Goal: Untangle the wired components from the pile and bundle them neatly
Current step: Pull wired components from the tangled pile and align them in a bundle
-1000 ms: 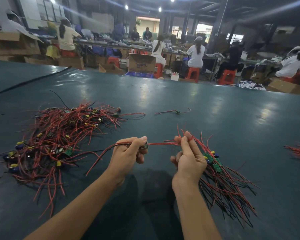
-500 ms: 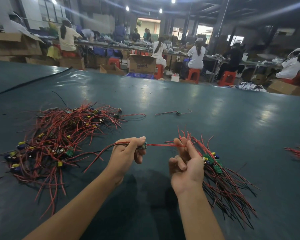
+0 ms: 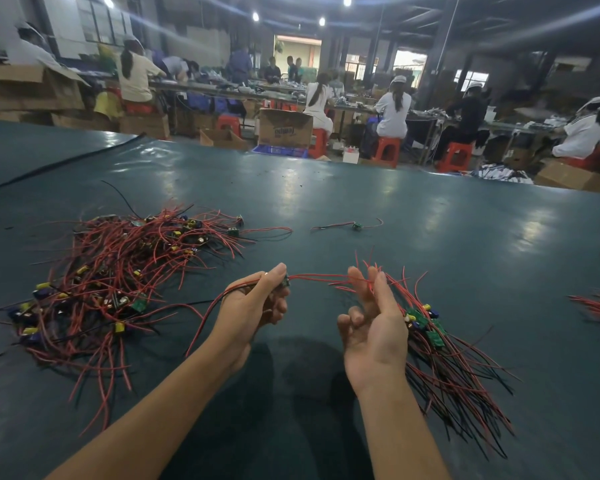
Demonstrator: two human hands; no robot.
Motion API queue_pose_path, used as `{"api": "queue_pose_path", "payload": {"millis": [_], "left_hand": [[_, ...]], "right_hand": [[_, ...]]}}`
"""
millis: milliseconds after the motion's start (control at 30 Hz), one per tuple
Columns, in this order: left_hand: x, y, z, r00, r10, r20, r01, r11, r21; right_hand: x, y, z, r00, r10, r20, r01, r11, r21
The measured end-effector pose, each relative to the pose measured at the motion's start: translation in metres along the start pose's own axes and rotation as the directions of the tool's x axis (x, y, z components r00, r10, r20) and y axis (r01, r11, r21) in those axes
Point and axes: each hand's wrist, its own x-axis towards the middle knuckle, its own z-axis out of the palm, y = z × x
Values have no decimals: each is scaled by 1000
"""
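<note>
The left hand (image 3: 253,306) is clenched on a small wired part (image 3: 285,282), pinching its board between thumb and fingertips. The part's dark and red tails hang down past the wrist. From that board a pair of red leads (image 3: 317,277) runs straight across to the right hand (image 3: 374,327), which stands palm inward with two fingers straight and the lower two curled. The leads meet those raised fingers. A bundle (image 3: 440,355) of sorted parts fans out on the hand's far side, but the thumb is hidden, so I cannot tell whether the hand grips it.

Further out on the green counter (image 3: 430,209), the tangled pile (image 3: 118,278) lies to the left, still large. One loose part (image 3: 355,226) lies alone beyond the hands.

This looks like the hand-over step — one freed part being added to the bundle. The next move likely calls for laying its leads in line with the others, boards together, then closing the right hand round them — without snagging the tails on the pile.
</note>
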Motion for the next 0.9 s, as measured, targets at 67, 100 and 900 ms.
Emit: {"api": "queue_pose_path", "payload": {"millis": [67, 100, 900], "left_hand": [[2, 0, -2, 999, -37, -9, 37, 997, -62], [3, -1, -2, 999, -53, -12, 52, 995, -81], [0, -9, 3, 983, 52, 179, -89, 975, 206]], "right_hand": [[-2, 0, 1, 999, -24, 29, 25, 999, -26], [-3, 1, 3, 998, -43, 47, 46, 997, -56], [9, 16, 4, 964, -218, -153, 159, 931, -329]]}}
